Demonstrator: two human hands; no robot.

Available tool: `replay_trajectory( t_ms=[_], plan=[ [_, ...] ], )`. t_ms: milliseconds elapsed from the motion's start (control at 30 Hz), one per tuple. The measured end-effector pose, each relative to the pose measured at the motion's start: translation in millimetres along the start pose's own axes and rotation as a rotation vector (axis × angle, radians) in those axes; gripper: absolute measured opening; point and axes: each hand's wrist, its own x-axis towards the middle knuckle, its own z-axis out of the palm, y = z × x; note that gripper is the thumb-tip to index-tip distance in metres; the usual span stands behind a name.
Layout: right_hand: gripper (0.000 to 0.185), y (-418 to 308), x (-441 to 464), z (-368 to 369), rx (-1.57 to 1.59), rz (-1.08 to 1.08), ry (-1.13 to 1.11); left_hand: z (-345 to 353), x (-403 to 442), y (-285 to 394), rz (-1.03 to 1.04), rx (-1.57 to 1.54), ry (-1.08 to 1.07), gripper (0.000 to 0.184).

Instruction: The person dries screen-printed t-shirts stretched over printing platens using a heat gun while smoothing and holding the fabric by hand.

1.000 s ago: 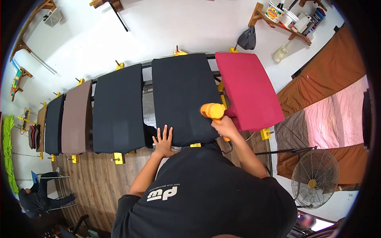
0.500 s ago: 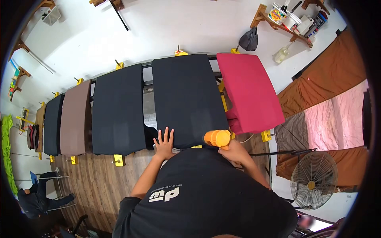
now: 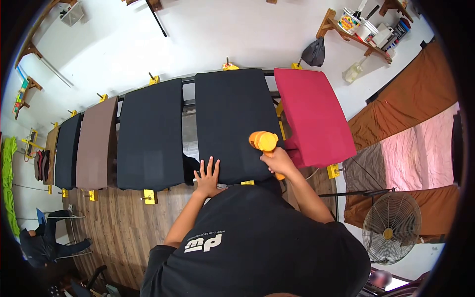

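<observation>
From where I stand, the person in a black T-shirt leans in over the near edge of a long row of cloth-covered boards. The right hand has its fingers wrapped around the handle of an orange heat gun, whose barrel sits above the near right part of a wide black board, its nose turned to the left. Whether the barrel touches the cloth I cannot tell. The left hand is spread wide with nothing gripped, its fingers fanned out over the near left corner of that same board.

Just right of the heat gun is a red board, its cloth bunched along the near left edge. To the left, across a gap, lies a second black board, then a brown board and a narrow black board. Yellow brackets stick out along both ends of the row, one showing below the second black board. A wooden floor runs beneath. A round fan stands to the right, and another person sits far off at the left.
</observation>
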Motion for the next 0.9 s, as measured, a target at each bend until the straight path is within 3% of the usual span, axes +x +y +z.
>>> replay_trajectory(
  t_ms=[100,167,267,500,633,833,900],
  plan=[
    [0.036,-2,13,3,-0.003,0.012,-0.009,0,0,-1,0.005,-0.006,-0.007,0.145],
    [0.04,-7,4,8,-0.167,-0.155,0.127,2,2,-2,0.008,-0.002,-0.001,0.145],
    [0.039,2,-11,-11,0.123,0.03,-0.24,3,2,-3,0.009,-0.003,0.005,0.145],
    [0.045,10,-65,-68,0.123,0.08,-0.741,-8,-2,2,-0.003,-0.017,-0.048,0.145],
    [0.042,26,-63,-54,0.154,0.084,-0.747,-9,-2,3,-0.011,-0.011,-0.05,0.145],
    [0.04,13,-55,-7,0.279,0.0,-0.184,-13,-5,3,-0.009,-0.022,-0.062,0.146],
    [0.039,4,-52,-1,0.253,0.003,-0.118,-12,-4,3,-0.007,-0.018,-0.052,0.147]
  ],
)
